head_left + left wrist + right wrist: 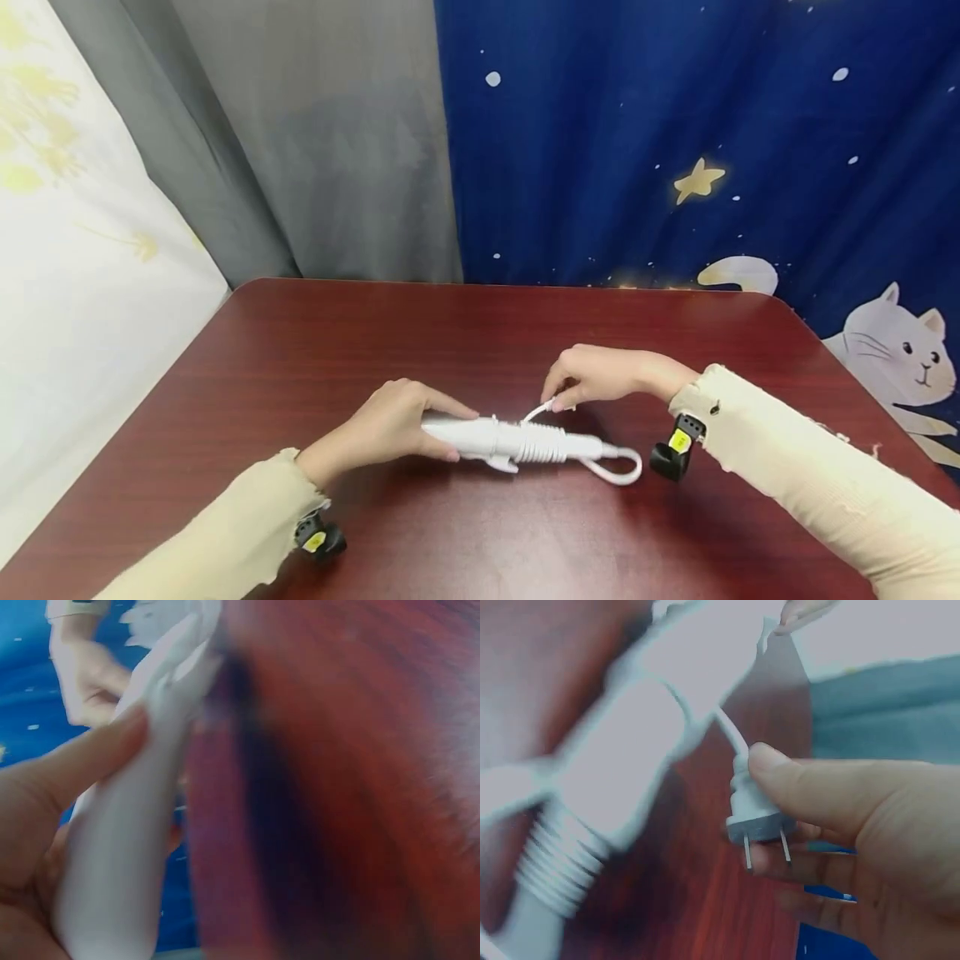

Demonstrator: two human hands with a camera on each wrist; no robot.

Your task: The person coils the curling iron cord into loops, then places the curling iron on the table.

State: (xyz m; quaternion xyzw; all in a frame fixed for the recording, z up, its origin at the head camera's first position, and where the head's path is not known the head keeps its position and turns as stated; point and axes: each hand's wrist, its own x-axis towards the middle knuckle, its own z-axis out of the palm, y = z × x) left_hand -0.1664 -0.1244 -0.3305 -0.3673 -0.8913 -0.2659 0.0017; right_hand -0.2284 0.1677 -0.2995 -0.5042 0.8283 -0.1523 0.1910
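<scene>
A long white corded appliance (472, 435), shaped like a hair-styling iron, lies crosswise in front of me. My left hand (393, 421) grips its left end, thumb on the near side and fingers over the far side. The white cord (542, 443) winds round its right half and loops out (621, 479) at the right end. Between thumb and fingers, my right hand (600, 372) pinches the two-pin plug (757, 806) just behind the appliance. The plug's bare pins point away from its cord in the right wrist view. In the left wrist view the appliance's smooth body (124, 840) fills the palm.
Beneath both hands is a dark red wooden table (360, 333) with rounded far corners. A grey curtain (337, 150) and a blue patterned curtain (585, 167) hang behind it. White cloth (82, 292) borders the left side. Each wrist carries a small black camera (675, 450).
</scene>
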